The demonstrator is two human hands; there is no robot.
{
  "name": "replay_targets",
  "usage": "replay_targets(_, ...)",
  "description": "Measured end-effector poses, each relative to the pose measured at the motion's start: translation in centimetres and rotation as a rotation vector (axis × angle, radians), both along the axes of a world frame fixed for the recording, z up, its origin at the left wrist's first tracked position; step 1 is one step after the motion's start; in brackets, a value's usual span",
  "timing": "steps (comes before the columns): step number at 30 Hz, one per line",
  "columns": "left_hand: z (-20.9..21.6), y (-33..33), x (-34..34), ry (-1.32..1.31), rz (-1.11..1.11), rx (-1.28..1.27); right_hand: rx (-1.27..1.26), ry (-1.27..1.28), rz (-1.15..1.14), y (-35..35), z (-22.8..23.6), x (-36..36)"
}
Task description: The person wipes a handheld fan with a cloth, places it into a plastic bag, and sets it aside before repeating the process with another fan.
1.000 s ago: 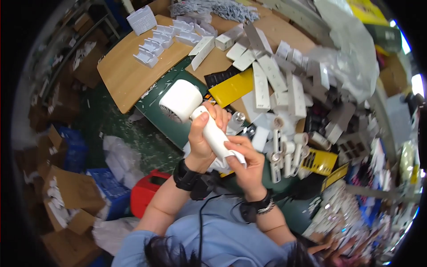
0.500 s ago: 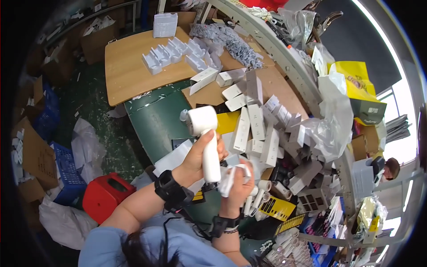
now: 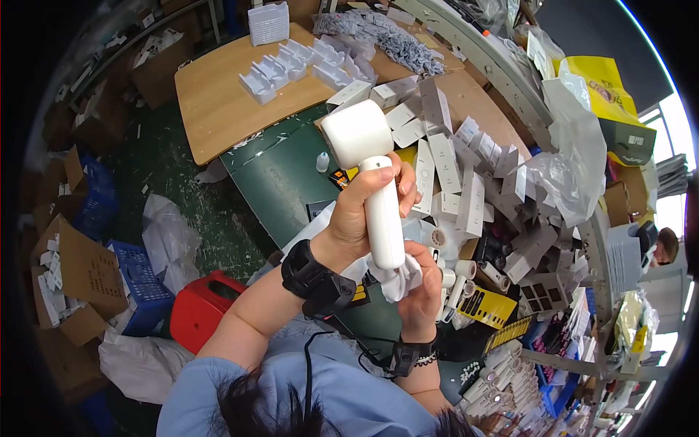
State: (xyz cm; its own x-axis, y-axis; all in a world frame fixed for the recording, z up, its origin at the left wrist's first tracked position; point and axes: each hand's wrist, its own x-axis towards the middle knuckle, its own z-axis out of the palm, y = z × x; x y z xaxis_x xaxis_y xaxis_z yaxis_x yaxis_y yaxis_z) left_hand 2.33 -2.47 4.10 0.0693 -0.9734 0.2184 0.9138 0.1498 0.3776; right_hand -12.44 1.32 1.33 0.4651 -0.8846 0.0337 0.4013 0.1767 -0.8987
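Note:
A white hair dryer [image 3: 384, 226] stands upright before me, its round barrel head [image 3: 357, 135] at the top. My left hand [image 3: 351, 218] is wrapped round the upper handle, thumb across the front. Pressed to the handle's lower end is a crumpled white cloth [image 3: 397, 282], held by my right hand [image 3: 422, 309]. Part of the right fingers is hidden behind the cloth and handle. Just left of the head, a small clear bottle [image 3: 322, 162] stands on the green tabletop [image 3: 273, 191].
White boxes [image 3: 445, 164] lie heaped beyond my hands. Several white dryer handles [image 3: 495, 382] are piled at lower right. Moulded trays [image 3: 277, 69] rest on the brown board [image 3: 207, 109]. A red container [image 3: 207, 309] is at left. A metal frame [image 3: 502, 73] borders the right side.
The dryer has come higher and to the right in view, with its head larger. My right hand's cloth has moved onto the lower end of the handle.

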Motion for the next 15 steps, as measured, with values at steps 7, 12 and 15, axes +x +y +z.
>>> replay_targets(7, -0.3, 0.0, 0.2, -0.041, 0.023, -0.026, 0.007, 0.051, 0.165, 0.0, 1.2, 0.8)
replay_targets(12, -1.9, 0.7, -0.7, -0.210, 0.045, 0.120, 0.020, 0.044, 0.128, -0.7, -0.3, 1.4)
replay_targets(15, -3.5, 2.2, -1.6, -0.326, 0.046, 0.267, 0.063, 0.023, -0.033, 0.1, -2.5, 2.9)
